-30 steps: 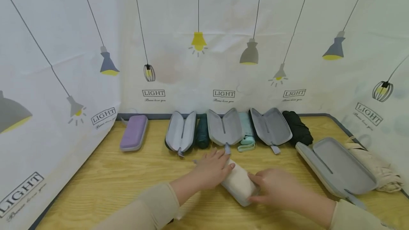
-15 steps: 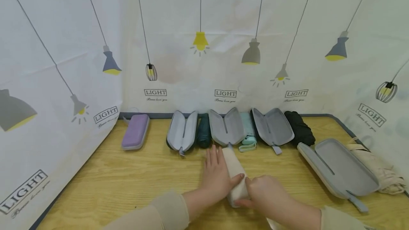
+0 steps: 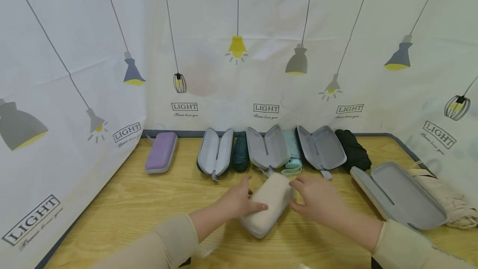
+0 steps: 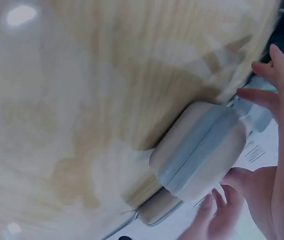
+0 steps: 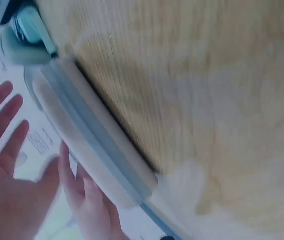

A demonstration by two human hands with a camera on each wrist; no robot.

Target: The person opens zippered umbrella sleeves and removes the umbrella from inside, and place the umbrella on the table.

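Note:
A cream zip case with a grey zip band lies shut on the wooden table, slanted in front of me. My left hand is at its left side, thumb laid over the top and the other fingers spread beyond the edge. In the left wrist view those fingers stand apart from the case. My right hand is at the opposite side, thumb and fingertips right by the edge. The right wrist view shows that hand with fingers spread, off the case. A grey pull strap trails from one end.
Along the back stand a purple case, open grey-lined cases, a dark green roll, a mint folded umbrella and a black folded bundle. On the right lie a larger open case and a beige bundle.
The cream case was tipped on its side between both hands, then turned so its near end now points left. My left hand has lifted from lying flat against it; the right has loosened.

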